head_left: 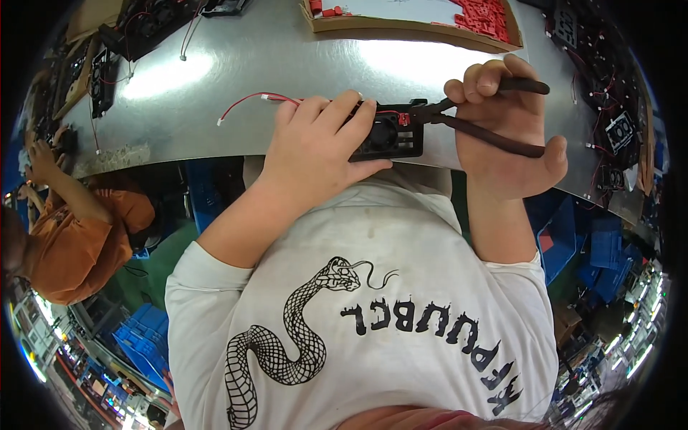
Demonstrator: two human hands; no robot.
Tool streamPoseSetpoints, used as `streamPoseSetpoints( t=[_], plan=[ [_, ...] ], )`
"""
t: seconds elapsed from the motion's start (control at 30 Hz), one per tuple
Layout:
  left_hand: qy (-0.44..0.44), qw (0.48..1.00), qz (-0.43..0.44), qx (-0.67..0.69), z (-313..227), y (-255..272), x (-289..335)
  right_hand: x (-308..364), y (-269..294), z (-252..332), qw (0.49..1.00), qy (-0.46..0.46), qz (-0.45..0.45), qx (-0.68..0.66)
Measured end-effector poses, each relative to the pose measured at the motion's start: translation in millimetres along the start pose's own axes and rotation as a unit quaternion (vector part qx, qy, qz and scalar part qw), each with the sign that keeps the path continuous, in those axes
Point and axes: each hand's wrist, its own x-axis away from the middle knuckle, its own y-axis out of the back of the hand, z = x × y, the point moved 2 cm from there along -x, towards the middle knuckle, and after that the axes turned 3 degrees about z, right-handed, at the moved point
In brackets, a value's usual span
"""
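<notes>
Fan housing [385, 136] in left hand [315, 140]; white shirt [401, 251] bears black lettering [405, 316].

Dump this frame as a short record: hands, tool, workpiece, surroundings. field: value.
Left hand: on black fan unit, steadying it
Right hand: holding pliers
Pliers state: handles spread; nose at small red piece on unit; grip unclear
Wires: red, white connectors, left of left hand
Surface: metal table
Beyond: cardboard box, red parts inside
Far left: co-worker, orange clothing
</notes>
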Motion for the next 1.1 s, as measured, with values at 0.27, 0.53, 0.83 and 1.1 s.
streamPoseSetpoints(
  t=[0.27,0.53,0.83,1.1],
  plan=[
    [0.006,1.000,0.016,0.025,-1.2,0.6,-3.4,1.0,4.8,-14.4,0.989,0.034,0.114,-0.094],
    [0.028,0.997,0.003,0.066,6.2,0.5,-3.4,13.9,-25.4,-7.3,0.973,0.167,0.106,0.121],
    [0.023,0.999,0.014,0.046,3.8,0.0,0.2,10.8,-13.6,-11.0,0.994,0.064,0.067,0.058],
    [0.003,0.999,0.006,0.036,13.1,7.1,-3.5,-12.3,-19.4,-11.0,0.991,0.016,-0.127,-0.041]
  ],
)
